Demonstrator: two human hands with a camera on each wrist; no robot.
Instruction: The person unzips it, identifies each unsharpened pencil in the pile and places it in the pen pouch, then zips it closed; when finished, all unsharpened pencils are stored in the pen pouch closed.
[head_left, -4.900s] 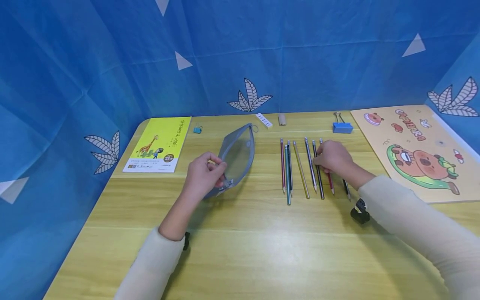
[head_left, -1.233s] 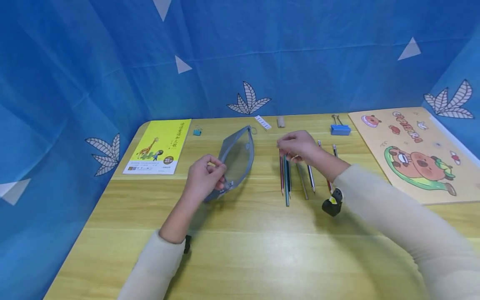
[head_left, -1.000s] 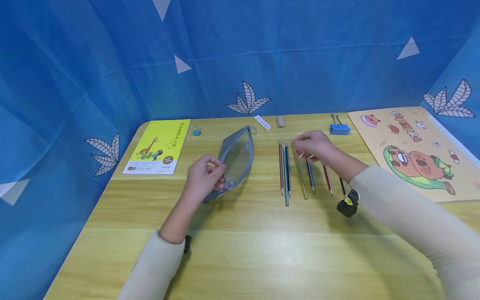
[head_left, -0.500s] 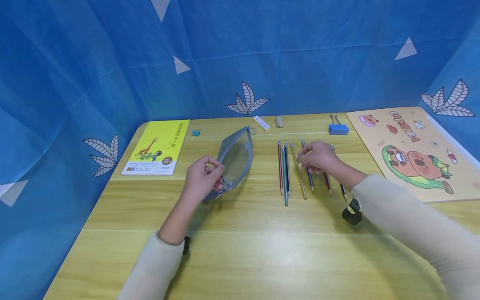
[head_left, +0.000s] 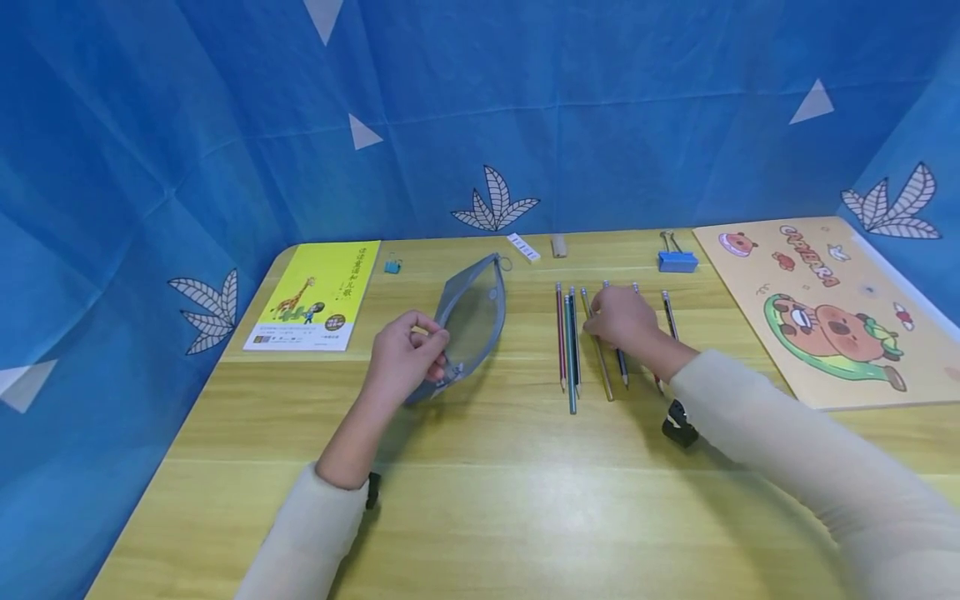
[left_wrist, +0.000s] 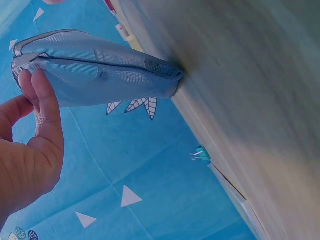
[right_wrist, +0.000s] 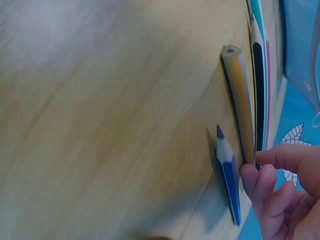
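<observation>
Blue cloth (head_left: 420, 92) backs the wooden table (head_left: 480, 508); the left hand (head_left: 405, 354) pinches the rim of the grey pouch (head_left: 474, 317), its mouth gaping; the right hand (head_left: 626, 321) pinches the yellow pencil (right_wrist: 237, 95), beside the blue pencil (right_wrist: 230, 177); a level lift should spare that neighbour a knock.

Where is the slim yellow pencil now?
In the head view, the slim yellow pencil lies right of centre, just left of the sharpened blue pencil, pinched by the bare right hand.

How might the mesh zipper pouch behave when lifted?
The mesh zipper pouch likely flexes, as its thin sides bow. It seems light, being sheer mesh. It may slump if the left hand, pinching its edge, lets go.
</observation>
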